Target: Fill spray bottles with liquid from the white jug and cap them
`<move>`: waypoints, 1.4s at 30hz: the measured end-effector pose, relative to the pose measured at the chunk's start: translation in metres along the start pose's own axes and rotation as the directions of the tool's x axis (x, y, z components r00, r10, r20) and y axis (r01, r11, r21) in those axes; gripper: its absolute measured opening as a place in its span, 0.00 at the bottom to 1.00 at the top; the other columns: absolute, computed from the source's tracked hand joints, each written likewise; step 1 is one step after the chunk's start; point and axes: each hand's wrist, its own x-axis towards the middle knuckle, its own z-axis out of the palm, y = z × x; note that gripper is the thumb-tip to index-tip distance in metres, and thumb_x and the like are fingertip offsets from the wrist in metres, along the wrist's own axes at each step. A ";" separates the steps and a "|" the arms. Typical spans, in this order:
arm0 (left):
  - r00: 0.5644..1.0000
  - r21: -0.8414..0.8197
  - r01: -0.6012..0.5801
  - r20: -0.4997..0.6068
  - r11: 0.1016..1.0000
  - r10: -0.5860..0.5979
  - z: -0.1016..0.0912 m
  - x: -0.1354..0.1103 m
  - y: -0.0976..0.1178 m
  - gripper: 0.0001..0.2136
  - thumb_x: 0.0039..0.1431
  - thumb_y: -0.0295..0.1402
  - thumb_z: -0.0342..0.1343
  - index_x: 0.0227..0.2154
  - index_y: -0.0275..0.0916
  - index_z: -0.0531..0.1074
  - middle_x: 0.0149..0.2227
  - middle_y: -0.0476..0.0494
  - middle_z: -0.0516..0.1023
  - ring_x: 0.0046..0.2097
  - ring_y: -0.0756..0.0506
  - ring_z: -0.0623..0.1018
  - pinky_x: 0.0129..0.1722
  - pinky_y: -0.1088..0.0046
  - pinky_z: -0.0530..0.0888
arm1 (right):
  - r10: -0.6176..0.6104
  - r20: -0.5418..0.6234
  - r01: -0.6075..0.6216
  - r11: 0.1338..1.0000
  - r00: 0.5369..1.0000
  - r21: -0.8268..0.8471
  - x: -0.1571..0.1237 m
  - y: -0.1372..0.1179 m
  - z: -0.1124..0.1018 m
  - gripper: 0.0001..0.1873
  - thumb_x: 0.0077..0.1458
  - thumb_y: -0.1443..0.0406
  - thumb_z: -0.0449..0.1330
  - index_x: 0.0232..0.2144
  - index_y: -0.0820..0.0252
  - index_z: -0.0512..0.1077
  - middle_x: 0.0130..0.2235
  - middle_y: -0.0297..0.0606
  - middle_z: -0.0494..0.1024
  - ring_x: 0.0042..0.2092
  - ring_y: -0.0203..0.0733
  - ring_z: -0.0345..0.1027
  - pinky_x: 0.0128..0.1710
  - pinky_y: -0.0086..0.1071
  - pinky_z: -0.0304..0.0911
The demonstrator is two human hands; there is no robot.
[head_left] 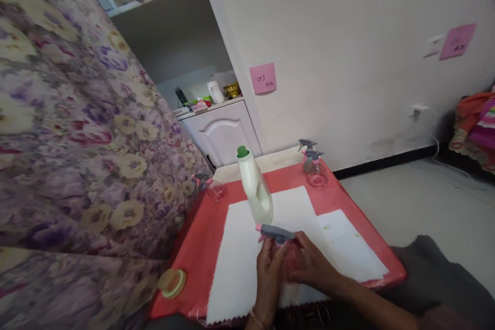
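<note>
Both my hands are around a clear spray bottle with a grey and pink trigger head, upright near the front of the table. My left hand is closed at its neck, just below the head. My right hand wraps the far side of the body, its fingertips near the back of the head. Much of the bottle is hidden by my fingers. Just beyond it a large pale green jug with a handle and green top stands on a white cloth.
Another spray bottle stands at the table's left edge, and two more, including a clear one, at the back right. A yellowish round lid lies front left on the red tablecloth. A floral curtain hangs close on the left.
</note>
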 end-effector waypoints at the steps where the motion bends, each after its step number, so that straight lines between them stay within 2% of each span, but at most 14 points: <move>1: 1.000 -0.005 -0.002 -0.021 1.000 0.002 0.002 0.000 0.000 0.16 0.54 0.40 0.62 0.43 0.38 0.75 0.45 0.41 0.80 0.48 0.40 0.77 0.50 0.65 0.73 | 0.023 -0.024 -0.023 0.999 0.999 -0.023 -0.002 -0.001 0.002 0.33 0.34 0.69 0.69 0.46 0.57 0.64 0.45 0.38 0.74 0.48 0.52 0.70 0.47 0.43 0.67; 5: 0.999 -0.007 0.014 -0.044 1.000 -0.014 0.003 -0.001 0.003 0.17 0.52 0.41 0.63 0.42 0.37 0.76 0.43 0.41 0.80 0.47 0.40 0.77 0.49 0.65 0.73 | 0.032 -0.005 -0.032 0.999 0.999 0.042 -0.003 -0.003 0.003 0.36 0.34 0.71 0.68 0.48 0.57 0.62 0.48 0.40 0.73 0.51 0.52 0.68 0.51 0.45 0.65; 9: 0.997 -0.012 0.060 0.054 0.998 -0.059 0.000 0.000 0.008 0.19 0.51 0.41 0.63 0.44 0.38 0.76 0.45 0.41 0.80 0.48 0.39 0.77 0.49 0.65 0.73 | -0.078 0.166 0.031 0.963 0.983 0.269 0.001 -0.007 -0.005 0.41 0.35 0.69 0.69 0.54 0.55 0.60 0.57 0.43 0.69 0.59 0.51 0.63 0.57 0.46 0.60; 12: 0.993 -0.009 0.057 0.107 0.998 -0.055 -0.001 0.000 0.011 0.18 0.51 0.40 0.64 0.44 0.39 0.76 0.44 0.42 0.80 0.47 0.40 0.77 0.50 0.65 0.72 | -0.127 0.212 0.049 0.940 0.969 0.339 0.003 -0.012 -0.008 0.39 0.37 0.66 0.70 0.54 0.55 0.62 0.59 0.45 0.68 0.58 0.51 0.64 0.58 0.48 0.60; 15: 0.997 -0.031 0.022 0.077 0.999 -0.020 0.003 -0.001 0.009 0.15 0.51 0.37 0.63 0.41 0.39 0.76 0.42 0.43 0.80 0.46 0.41 0.77 0.49 0.66 0.71 | -0.136 0.183 0.079 0.954 0.974 0.289 0.003 -0.015 -0.007 0.39 0.36 0.65 0.70 0.53 0.56 0.63 0.59 0.46 0.68 0.58 0.53 0.65 0.58 0.51 0.59; 20: 0.997 -0.065 -0.028 -0.077 0.997 0.023 0.011 -0.001 0.004 0.12 0.45 0.34 0.66 0.34 0.38 0.75 0.35 0.46 0.78 0.41 0.43 0.76 0.44 0.69 0.72 | -0.161 0.082 0.140 0.965 0.983 0.222 0.000 -0.007 0.002 0.40 0.37 0.68 0.69 0.55 0.56 0.61 0.58 0.48 0.68 0.59 0.54 0.64 0.58 0.52 0.59; 22: 0.999 -0.073 -0.009 -0.054 0.997 0.005 0.009 -0.001 0.003 0.13 0.46 0.34 0.66 0.36 0.38 0.74 0.37 0.44 0.79 0.42 0.42 0.77 0.45 0.68 0.72 | -0.141 0.066 0.128 0.977 0.988 0.173 0.000 -0.002 0.004 0.42 0.37 0.67 0.70 0.56 0.55 0.61 0.57 0.47 0.68 0.59 0.54 0.64 0.57 0.51 0.60; 25: 0.998 -0.065 0.025 0.060 0.998 -0.021 -0.001 -0.001 0.003 0.18 0.50 0.37 0.64 0.45 0.39 0.73 0.46 0.40 0.79 0.50 0.40 0.76 0.52 0.65 0.70 | -0.103 0.065 0.095 0.989 0.993 0.112 0.000 0.003 0.003 0.43 0.36 0.66 0.71 0.56 0.54 0.61 0.57 0.47 0.68 0.58 0.54 0.64 0.55 0.50 0.62; 27: 0.994 -0.034 0.033 0.101 0.999 -0.029 -0.006 -0.001 0.003 0.19 0.53 0.38 0.62 0.48 0.39 0.73 0.49 0.39 0.78 0.52 0.39 0.75 0.54 0.64 0.68 | -0.096 0.071 0.090 0.993 0.993 0.082 0.000 0.002 0.001 0.43 0.35 0.67 0.71 0.56 0.55 0.62 0.57 0.47 0.68 0.58 0.55 0.64 0.56 0.50 0.62; 29: 0.996 -0.017 0.026 0.083 1.000 -0.025 -0.006 0.000 0.004 0.17 0.53 0.38 0.62 0.45 0.38 0.74 0.46 0.40 0.78 0.49 0.40 0.76 0.52 0.65 0.70 | -0.104 0.081 0.098 0.993 0.991 0.072 0.000 -0.001 -0.001 0.44 0.34 0.69 0.70 0.55 0.56 0.62 0.57 0.47 0.69 0.58 0.55 0.64 0.57 0.51 0.60; 34: 0.998 -0.042 -0.020 -0.059 0.999 0.018 0.008 0.002 0.007 0.11 0.48 0.33 0.64 0.34 0.38 0.72 0.34 0.46 0.77 0.39 0.45 0.76 0.41 0.71 0.72 | -0.168 0.089 0.154 0.977 0.982 0.146 0.001 -0.001 0.001 0.42 0.36 0.74 0.65 0.56 0.57 0.59 0.57 0.46 0.69 0.57 0.51 0.66 0.57 0.47 0.62; 36: 0.999 -0.044 -0.025 -0.038 0.999 0.023 0.008 0.002 0.009 0.13 0.48 0.34 0.64 0.36 0.38 0.72 0.35 0.46 0.77 0.40 0.44 0.76 0.43 0.70 0.72 | -0.188 0.091 0.170 0.969 0.978 0.177 0.001 0.005 0.003 0.42 0.37 0.73 0.66 0.56 0.56 0.58 0.58 0.47 0.67 0.58 0.51 0.65 0.58 0.46 0.62; 40: 0.996 -0.016 0.010 0.091 1.000 -0.009 -0.002 0.000 0.010 0.19 0.52 0.37 0.62 0.46 0.38 0.72 0.46 0.40 0.77 0.49 0.40 0.75 0.51 0.65 0.69 | -0.169 0.101 0.152 0.975 0.980 0.160 0.003 0.016 0.003 0.47 0.33 0.73 0.69 0.57 0.55 0.58 0.60 0.46 0.65 0.60 0.54 0.61 0.60 0.48 0.58; 42: 0.996 -0.002 0.016 0.085 1.000 -0.016 -0.003 0.000 0.009 0.17 0.52 0.37 0.62 0.44 0.38 0.73 0.44 0.40 0.78 0.48 0.41 0.75 0.50 0.66 0.70 | -0.160 0.106 0.145 0.980 0.982 0.139 0.003 0.013 0.001 0.47 0.32 0.73 0.69 0.57 0.55 0.59 0.59 0.46 0.66 0.59 0.54 0.62 0.59 0.49 0.59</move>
